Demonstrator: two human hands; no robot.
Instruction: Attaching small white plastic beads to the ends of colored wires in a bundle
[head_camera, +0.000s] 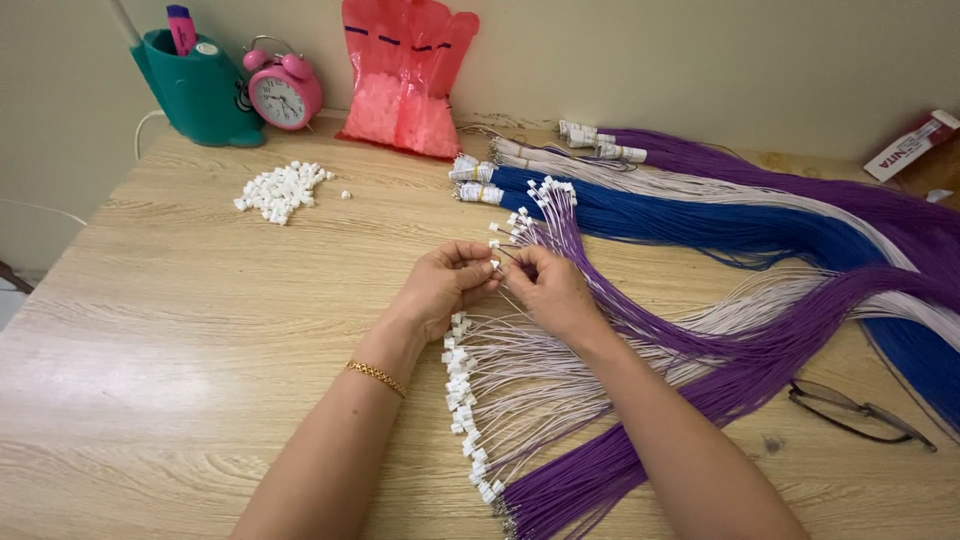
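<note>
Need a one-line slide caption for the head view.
Both hands, left and right, pinch a small white connector on a thin wire above fanned purple and white wires on a wooden table.

Light wooden table (180, 330) is covered with purple, blue and white wire bundles (720, 225), a connector pile (282, 190), glasses (860, 410), pink clock (284, 92).

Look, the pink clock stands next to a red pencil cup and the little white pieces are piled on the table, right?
Not quite: in the head view the pencil cup beside the pink clock is teal green, not red. The little white pieces are indeed piled on the table.
</note>
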